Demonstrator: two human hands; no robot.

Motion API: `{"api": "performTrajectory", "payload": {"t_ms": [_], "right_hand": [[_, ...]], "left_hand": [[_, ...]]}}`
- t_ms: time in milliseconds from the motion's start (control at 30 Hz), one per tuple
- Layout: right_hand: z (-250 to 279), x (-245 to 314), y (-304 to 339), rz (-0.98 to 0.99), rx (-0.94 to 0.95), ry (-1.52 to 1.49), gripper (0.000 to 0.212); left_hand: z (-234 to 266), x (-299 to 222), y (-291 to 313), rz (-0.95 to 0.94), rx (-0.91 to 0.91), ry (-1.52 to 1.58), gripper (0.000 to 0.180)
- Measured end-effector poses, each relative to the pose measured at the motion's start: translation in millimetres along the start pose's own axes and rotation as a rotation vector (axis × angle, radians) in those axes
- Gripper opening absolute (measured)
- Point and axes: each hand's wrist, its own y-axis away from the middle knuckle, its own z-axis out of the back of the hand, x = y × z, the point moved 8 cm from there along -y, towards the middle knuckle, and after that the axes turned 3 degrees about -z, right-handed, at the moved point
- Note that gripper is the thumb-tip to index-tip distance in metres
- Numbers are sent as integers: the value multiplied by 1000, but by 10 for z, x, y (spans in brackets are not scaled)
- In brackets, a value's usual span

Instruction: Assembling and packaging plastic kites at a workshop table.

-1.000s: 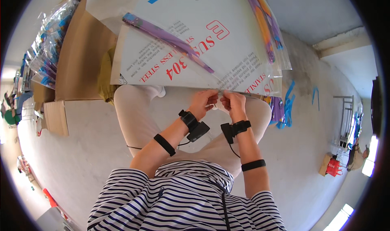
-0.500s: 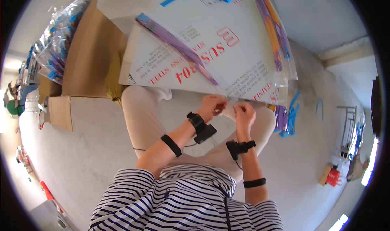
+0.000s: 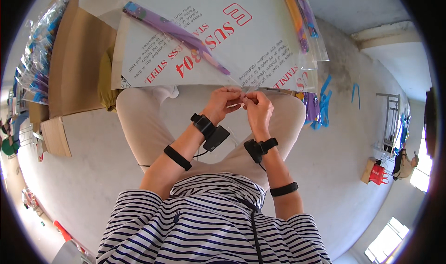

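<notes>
A long, narrow clear plastic bag (image 3: 235,79) slants across the table edge, and a rolled purple printed strip (image 3: 186,38) with a blue end lies inside it. My left hand (image 3: 222,105) pinches the bag's near end with thumb and forefinger. Right beside it, my right hand (image 3: 259,109) has its fingertips closed on the same end. The fingertips of both hands nearly touch, just off the table's near edge. Exactly what they grip of the thin film is hard to see.
The table (image 3: 158,13) wears a printed white protective film. More bagged purple and orange strips (image 3: 297,17) lie on its right side. A cardboard box (image 3: 76,55) stands at the left beside many bagged pieces (image 3: 39,50). Blue strips (image 3: 323,103) hang below the table's right edge.
The view has shifted, so the table sits higher and further left. Both hands have come closer together at the bag's end and now pinch it side by side.
</notes>
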Motion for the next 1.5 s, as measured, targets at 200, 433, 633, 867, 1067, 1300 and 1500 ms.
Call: {"api": "performTrajectory", "payload": {"t_ms": [200, 433, 633, 867, 1067, 1300, 1500], "right_hand": [[-45, 59, 15, 200, -77, 270, 12], [-134, 110, 10, 145, -114, 515, 24], [-185, 129, 5, 153, -108, 597, 22], [-173, 77, -12, 167, -166, 568, 19], [-177, 58, -5, 86, -148, 465, 20], [-199, 64, -67, 23, -151, 565, 20], [-183, 31, -54, 95, -185, 477, 18]], "left_hand": [[-20, -23, 28, -52, -62, -52, 17], [-72, -113, 110, -160, -155, -80, 13], [-103, -160, 96, -292, -144, -76, 15], [-79, -145, 93, -255, -166, -111, 14], [-118, -160, 90, -312, -157, -74, 14], [-108, -162, 65, -360, -147, -89, 14], [-120, -208, 154, -291, -189, -66, 14]]}}
